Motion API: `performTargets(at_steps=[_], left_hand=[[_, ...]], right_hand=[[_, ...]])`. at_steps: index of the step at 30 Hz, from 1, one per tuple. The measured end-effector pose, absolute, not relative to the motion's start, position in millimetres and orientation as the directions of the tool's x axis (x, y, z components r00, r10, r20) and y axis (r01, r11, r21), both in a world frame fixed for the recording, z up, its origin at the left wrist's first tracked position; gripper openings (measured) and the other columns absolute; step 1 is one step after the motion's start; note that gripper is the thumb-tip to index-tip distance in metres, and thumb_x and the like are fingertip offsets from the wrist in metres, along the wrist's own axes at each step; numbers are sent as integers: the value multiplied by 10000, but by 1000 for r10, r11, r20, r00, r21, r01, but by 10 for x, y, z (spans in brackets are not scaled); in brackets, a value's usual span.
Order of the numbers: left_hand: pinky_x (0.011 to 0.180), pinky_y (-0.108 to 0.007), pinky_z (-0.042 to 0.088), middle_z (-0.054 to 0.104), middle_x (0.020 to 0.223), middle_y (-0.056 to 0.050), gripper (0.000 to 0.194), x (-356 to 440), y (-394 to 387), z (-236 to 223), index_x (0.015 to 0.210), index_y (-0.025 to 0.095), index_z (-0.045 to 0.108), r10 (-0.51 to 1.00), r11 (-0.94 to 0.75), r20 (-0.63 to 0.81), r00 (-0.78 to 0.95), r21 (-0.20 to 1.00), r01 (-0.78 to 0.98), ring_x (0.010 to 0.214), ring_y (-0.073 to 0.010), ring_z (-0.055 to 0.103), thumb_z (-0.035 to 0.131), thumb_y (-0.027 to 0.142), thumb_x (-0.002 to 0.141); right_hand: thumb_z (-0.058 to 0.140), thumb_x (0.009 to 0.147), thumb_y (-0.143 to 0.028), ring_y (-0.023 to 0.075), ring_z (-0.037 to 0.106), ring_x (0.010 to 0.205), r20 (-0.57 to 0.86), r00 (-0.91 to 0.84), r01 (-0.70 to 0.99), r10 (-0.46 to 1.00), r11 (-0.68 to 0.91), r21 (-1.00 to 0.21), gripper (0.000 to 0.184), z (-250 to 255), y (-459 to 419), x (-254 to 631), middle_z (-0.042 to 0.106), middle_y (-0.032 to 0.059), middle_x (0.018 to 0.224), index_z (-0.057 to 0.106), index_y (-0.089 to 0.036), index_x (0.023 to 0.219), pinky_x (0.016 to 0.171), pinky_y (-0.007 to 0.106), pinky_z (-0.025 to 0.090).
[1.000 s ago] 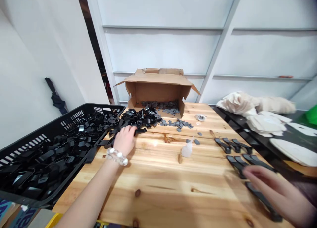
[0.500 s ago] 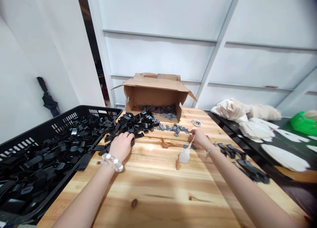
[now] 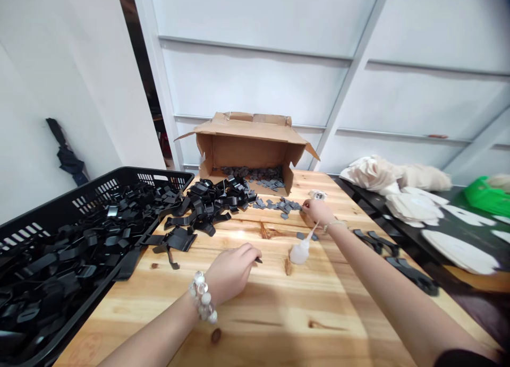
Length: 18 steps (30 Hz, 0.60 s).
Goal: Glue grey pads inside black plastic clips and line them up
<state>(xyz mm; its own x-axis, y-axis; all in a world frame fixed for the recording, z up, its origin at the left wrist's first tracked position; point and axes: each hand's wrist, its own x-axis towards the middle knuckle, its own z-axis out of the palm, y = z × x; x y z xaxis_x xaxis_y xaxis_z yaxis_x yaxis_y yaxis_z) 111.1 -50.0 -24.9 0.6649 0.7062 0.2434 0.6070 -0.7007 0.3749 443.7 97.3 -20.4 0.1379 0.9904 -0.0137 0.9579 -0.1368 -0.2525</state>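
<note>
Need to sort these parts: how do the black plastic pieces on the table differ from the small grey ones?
The black plastic pieces are clearly larger than the grey pieces. The black ones are long, bent strips, while the grey ones are small flat tabs. The black ones form a tall tangled heap beside the black basket; the grey ones form a low scatter near the right hand. Both lie loose on the wooden table.

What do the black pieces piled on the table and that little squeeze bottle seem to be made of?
The black pieces look like moulded plastic, mostly matte with a slight sheen on edges, though rubber is possible. The squeeze bottle looks like soft plastic: milky, translucent, with a thin nozzle.
</note>
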Motion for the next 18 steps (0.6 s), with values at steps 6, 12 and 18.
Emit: performTargets(at_steps=[6,12,18], left_hand=[[820,-318,453,617,1081,-47,270,1098,-500,-236,1077,204,532,720,-671,268,640,504,544,967,-197,594,339,124,905],[777,-297,449,603,882,-29,230,1163,-528,-242,1074,203,513,850,-388,127,511,808,444,755,-156,584,333,236,935],[668,-293,478,558,848,-18,220,1234,-567,-288,1080,208,447,842,-30,-77,534,982,189,693,-142,582,385,355,928]], right_hand=[[522,921,-362,153,622,875,-29,89,918,996,-94,-386,290,-167,770,4537,628,63,1040,588,-140,1097,776,349,536],[523,912,-390,97,579,608,8,86,835,996,-68,-547,282,-170,518,4486,621,-3,717,607,-123,882,645,275,495],[630,775,-351,105,516,486,80,147,645,986,-34,-763,223,-72,335,4477,570,-10,524,571,-156,684,515,234,395]])
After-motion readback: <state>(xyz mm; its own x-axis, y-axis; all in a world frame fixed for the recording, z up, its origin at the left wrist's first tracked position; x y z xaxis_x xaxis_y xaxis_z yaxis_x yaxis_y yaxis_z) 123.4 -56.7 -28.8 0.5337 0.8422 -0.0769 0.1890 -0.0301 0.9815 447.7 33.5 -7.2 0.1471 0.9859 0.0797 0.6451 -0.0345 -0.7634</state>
